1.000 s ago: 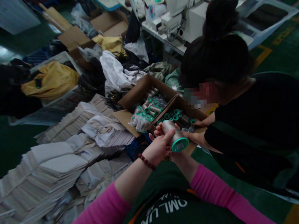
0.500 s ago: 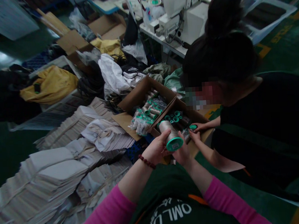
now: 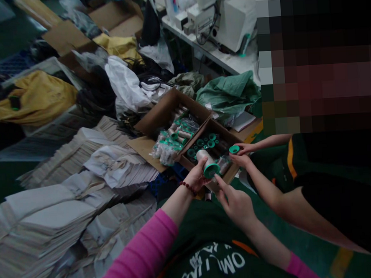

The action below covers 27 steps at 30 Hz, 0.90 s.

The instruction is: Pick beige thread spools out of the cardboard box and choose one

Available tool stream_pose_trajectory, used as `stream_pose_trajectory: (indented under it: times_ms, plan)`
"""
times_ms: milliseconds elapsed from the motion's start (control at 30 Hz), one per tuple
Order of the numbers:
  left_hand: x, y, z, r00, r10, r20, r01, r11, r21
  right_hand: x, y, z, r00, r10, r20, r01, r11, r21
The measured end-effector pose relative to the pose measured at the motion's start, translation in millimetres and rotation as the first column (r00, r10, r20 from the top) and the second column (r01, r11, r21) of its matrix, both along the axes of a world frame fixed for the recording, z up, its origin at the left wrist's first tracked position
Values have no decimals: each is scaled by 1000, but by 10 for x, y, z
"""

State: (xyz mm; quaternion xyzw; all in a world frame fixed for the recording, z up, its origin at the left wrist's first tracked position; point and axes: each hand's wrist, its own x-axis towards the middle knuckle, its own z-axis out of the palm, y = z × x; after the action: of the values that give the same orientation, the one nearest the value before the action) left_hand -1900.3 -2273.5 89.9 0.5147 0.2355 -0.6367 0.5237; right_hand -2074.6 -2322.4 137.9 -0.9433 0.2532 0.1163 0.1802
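Observation:
My left hand (image 3: 198, 177), with a red bead bracelet at the wrist, is closed around a spool of pale thread (image 3: 206, 159). The spool tilts with its green base toward me. My right hand (image 3: 238, 203) has its index finger stretched out to the edge of that base, and its other fingers are partly hidden. Beyond the spool, an open cardboard box (image 3: 224, 130) holds several green-ended spools. To its left, a second cardboard box (image 3: 165, 109) contains pale spools, some in clear plastic bags (image 3: 165, 150).
At the right, a co-worker's hands (image 3: 244, 154) hold another green-ended spool (image 3: 234, 149). Bundled stacks of pale sheets (image 3: 51, 206) fill the left side. Behind the boxes lie a green cloth (image 3: 229, 94) and a white bag (image 3: 123, 82). A sewing machine (image 3: 205, 20) stands on a table.
My right hand has let go of the spool and drawn back, its index finger now extended to the base. The co-worker's hands have lifted a spool beside the box. My view has shifted.

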Motion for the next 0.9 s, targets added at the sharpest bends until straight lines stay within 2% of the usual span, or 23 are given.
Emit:
stream_pose_trajectory:
  times_ms: [100,333,900]
  plan:
    - [-73,-47,6,1000,9,-12,-9,1000,-28,-45,-34,20,998,19,-54,-22,998,-62]
    - [-173,-129,70,1000,20,-8,-21,999,-32,-106,-95,96,998,11,-70,-18,994,-103]
    - [-286,-210,95,999,25,48,-25,1000,-6,-195,-172,100,995,-1,-97,-10,994,-113]
